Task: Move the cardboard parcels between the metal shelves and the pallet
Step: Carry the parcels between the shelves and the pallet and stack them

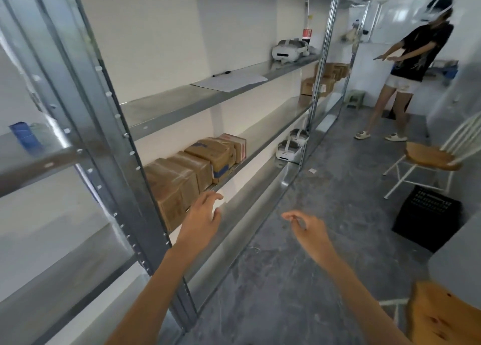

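Several brown cardboard parcels (182, 178) wrapped in clear tape stand in a row on a middle level of the metal shelves (166, 110) at my left. My left hand (204, 214) hangs empty just in front of the nearest parcel (169, 191), fingers spread, not touching it. My right hand (305, 227) is over the floor to the right, empty, with fingers loosely curled and apart. More parcels (325, 78) sit on the far shelf unit. No pallet is in view.
White headsets (290, 49) lie on the upper shelf and others (290, 147) on the parcel level. Another person (406, 66) stands at the far end of the aisle. A wooden chair (432, 157), a black crate (426, 217) and a wooden seat (442, 316) stand along the right.
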Demonstrator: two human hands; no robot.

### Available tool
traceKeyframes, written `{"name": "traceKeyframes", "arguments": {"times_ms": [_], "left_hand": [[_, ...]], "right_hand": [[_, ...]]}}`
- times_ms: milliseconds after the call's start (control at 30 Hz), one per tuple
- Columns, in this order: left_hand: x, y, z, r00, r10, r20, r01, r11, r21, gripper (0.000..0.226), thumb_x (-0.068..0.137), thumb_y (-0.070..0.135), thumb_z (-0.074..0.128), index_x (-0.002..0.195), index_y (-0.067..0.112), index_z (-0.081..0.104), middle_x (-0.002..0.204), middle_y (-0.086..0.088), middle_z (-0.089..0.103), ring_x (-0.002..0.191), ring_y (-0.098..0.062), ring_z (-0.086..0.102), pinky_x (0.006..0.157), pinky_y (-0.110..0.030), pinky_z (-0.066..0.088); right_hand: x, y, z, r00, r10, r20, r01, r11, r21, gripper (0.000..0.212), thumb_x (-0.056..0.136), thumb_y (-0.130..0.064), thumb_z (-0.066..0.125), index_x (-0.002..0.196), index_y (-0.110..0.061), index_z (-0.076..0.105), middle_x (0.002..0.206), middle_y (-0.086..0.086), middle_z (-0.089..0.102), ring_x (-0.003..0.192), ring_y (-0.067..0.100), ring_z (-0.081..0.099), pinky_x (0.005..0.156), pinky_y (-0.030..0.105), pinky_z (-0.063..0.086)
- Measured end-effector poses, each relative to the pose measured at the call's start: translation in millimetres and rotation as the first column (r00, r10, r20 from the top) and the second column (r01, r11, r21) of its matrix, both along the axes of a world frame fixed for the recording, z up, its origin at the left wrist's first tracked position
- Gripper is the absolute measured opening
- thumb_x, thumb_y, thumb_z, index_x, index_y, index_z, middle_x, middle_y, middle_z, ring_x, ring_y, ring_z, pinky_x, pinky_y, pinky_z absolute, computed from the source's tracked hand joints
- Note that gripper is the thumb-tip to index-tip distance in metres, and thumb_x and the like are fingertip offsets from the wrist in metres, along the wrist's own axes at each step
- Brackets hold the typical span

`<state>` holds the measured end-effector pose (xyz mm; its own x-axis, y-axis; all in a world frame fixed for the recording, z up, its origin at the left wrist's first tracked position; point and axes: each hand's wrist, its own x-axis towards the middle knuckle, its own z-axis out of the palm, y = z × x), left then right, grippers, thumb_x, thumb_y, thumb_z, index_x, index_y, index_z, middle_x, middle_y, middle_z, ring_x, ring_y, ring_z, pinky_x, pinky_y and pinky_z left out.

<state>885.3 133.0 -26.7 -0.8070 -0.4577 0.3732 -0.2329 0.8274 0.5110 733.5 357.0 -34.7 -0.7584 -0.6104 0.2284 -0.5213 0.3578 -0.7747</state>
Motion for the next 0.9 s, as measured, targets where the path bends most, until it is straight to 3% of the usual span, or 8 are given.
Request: {"name": "traceKeyframes", "arguments": {"times_ms": [100,200,267,400,533,633,767,900], "left_hand": [[-45,-28,-2,0.999,0.014,0.051,-0.014,1.0,-0.007,0.029,0.097,0.012,0.046,0.125,0.014,0.053,0.134,0.002,0.046,0.118,-0.016,0.049,0.099,-0.03,0.042],[-100,-70,4,0.998,0.039,0.044,-0.037,0.998,-0.045,0.027,0.095,0.009,0.049,0.121,0.015,0.054,0.126,-0.001,0.05,0.111,-0.016,0.051,0.096,-0.028,0.043],[-137,-93,7,0.999,0.041,0.013,-0.041,0.999,-0.035,0.027,0.095,0.008,0.049,0.121,0.014,0.055,0.125,-0.003,0.051,0.11,-0.019,0.053,0.096,-0.031,0.045],[-201,-126,11,0.997,0.07,-0.025,-0.07,0.998,-0.001,0.03,0.095,0.01,0.048,0.124,0.014,0.054,0.128,-0.003,0.052,0.106,-0.022,0.054,0.097,-0.038,0.046],[-257,-167,9,0.99,0.135,-0.05,-0.134,0.991,0.014,0.027,0.094,0.007,0.048,0.12,0.011,0.056,0.125,-0.007,0.057,0.114,-0.019,0.052,0.103,-0.033,0.042],[-290,-185,7,0.985,0.166,-0.034,-0.165,0.986,0.039,0.027,0.095,0.008,0.047,0.12,0.008,0.055,0.125,-0.008,0.057,0.109,-0.017,0.055,0.098,-0.029,0.045],[-322,-199,-2,0.982,0.187,-0.012,-0.186,0.979,0.085,0.025,0.096,0.011,0.045,0.12,0.01,0.053,0.126,-0.007,0.055,0.106,-0.018,0.057,0.095,-0.036,0.049],[-349,-214,-14,0.968,0.251,0.021,-0.251,0.958,0.135,0.027,0.097,0.013,0.047,0.123,0.011,0.051,0.129,-0.004,0.055,0.111,-0.019,0.056,0.096,-0.038,0.049]], "right_hand": [[-43,-23,-4,1.0,0.014,0.011,-0.014,1.0,0.013,0.025,0.092,-0.001,0.051,0.094,-0.017,0.07,0.09,-0.014,0.065,0.089,-0.008,0.057,0.076,-0.002,0.035],[-96,-51,-3,1.0,0.02,0.02,-0.02,1.0,0.011,0.026,0.093,-0.003,0.05,0.093,-0.021,0.069,0.09,-0.016,0.066,0.087,0.0,0.061,0.081,0.008,0.04],[-131,-71,1,0.999,0.03,0.023,-0.03,1.0,0.007,0.026,0.094,-0.004,0.05,0.095,-0.02,0.07,0.094,-0.015,0.067,0.088,-0.008,0.058,0.081,0.002,0.039],[-200,-120,13,0.997,0.071,0.036,-0.073,0.995,0.067,0.022,0.096,-0.009,0.048,0.101,-0.016,0.069,0.084,-0.015,0.066,0.066,-0.016,0.056,0.066,-0.001,0.038],[-259,-176,23,0.993,0.114,0.034,-0.115,0.992,0.054,0.023,0.097,-0.012,0.048,0.106,-0.013,0.068,0.1,-0.01,0.066,0.095,0.001,0.059,0.079,0.002,0.037],[-293,-213,20,0.988,0.152,0.038,-0.155,0.985,0.081,0.022,0.097,-0.012,0.049,0.105,-0.013,0.069,0.101,-0.006,0.068,0.095,0.008,0.062,0.084,0.012,0.044],[-323,-254,11,0.979,0.191,0.073,-0.198,0.974,0.109,0.022,0.096,-0.01,0.049,0.106,-0.014,0.068,0.108,0.0,0.068,0.101,0.012,0.061,0.089,0.018,0.044],[-355,-300,3,0.968,0.248,0.033,-0.251,0.956,0.154,0.023,0.095,-0.01,0.05,0.113,-0.011,0.065,0.112,0.001,0.067,0.096,0.009,0.058,0.072,0.001,0.038]]}}
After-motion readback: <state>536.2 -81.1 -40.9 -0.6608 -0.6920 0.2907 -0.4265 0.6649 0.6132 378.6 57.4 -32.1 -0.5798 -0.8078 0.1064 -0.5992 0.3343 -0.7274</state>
